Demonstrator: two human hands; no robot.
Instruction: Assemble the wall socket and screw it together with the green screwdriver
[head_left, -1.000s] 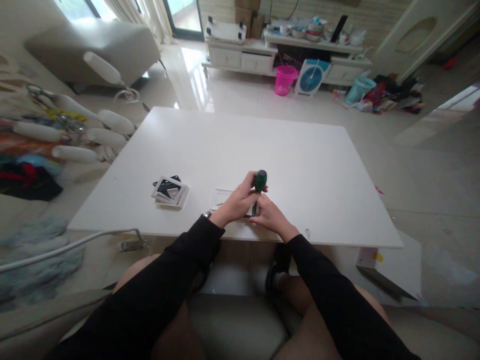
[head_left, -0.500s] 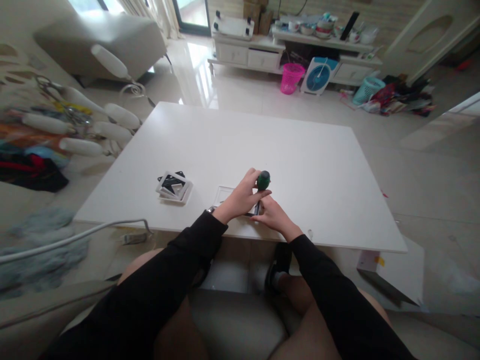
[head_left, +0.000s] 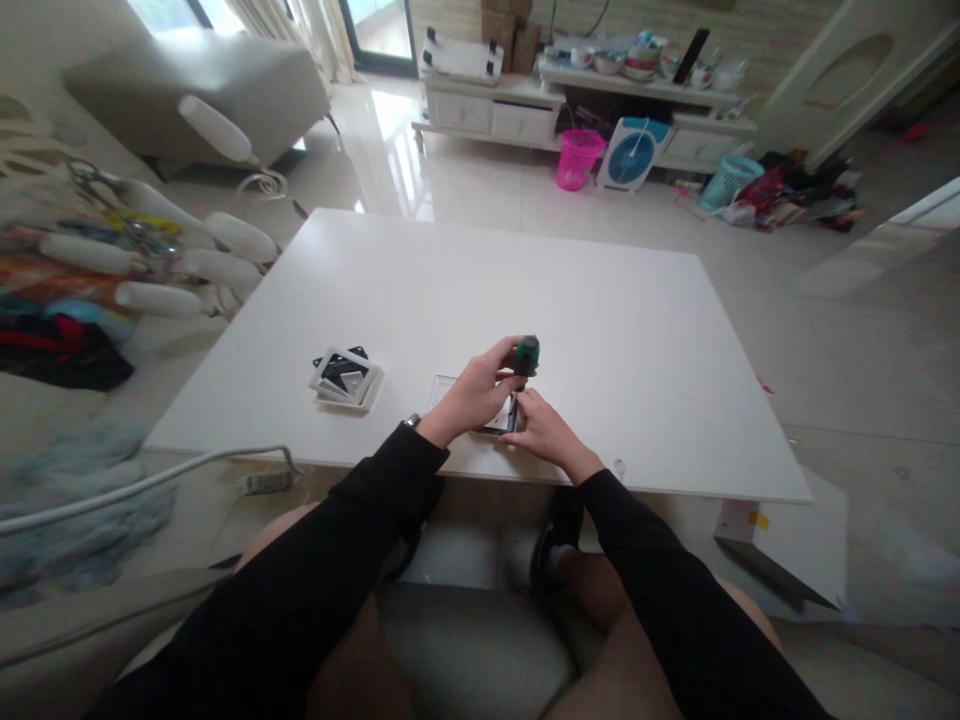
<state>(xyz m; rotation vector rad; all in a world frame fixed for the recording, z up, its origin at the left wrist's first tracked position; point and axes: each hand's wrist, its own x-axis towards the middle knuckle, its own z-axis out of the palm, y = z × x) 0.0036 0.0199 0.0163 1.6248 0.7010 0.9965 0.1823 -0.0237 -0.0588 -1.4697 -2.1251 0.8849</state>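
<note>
I have one green-handled tool point(head_left: 527, 355) roughly upright in my curled left hand point(head_left: 478, 393), over one dark-edged piece point(head_left: 498, 431) near the front edge of the table point(head_left: 600, 310); my bent right hand point(head_left: 543, 428) touches that piece's corner, grip unclear. One stack of frames point(head_left: 347, 380) sits well left, leaving room ahead and right.

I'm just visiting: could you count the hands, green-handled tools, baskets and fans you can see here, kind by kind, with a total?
Hands: 2, the left hand and the right hand
Green-handled tools: 1, the green tool in the left grip
Baskets: 2, the pink basket and the pale blue basket
Fans: 1, the fan
Total: 6
</note>
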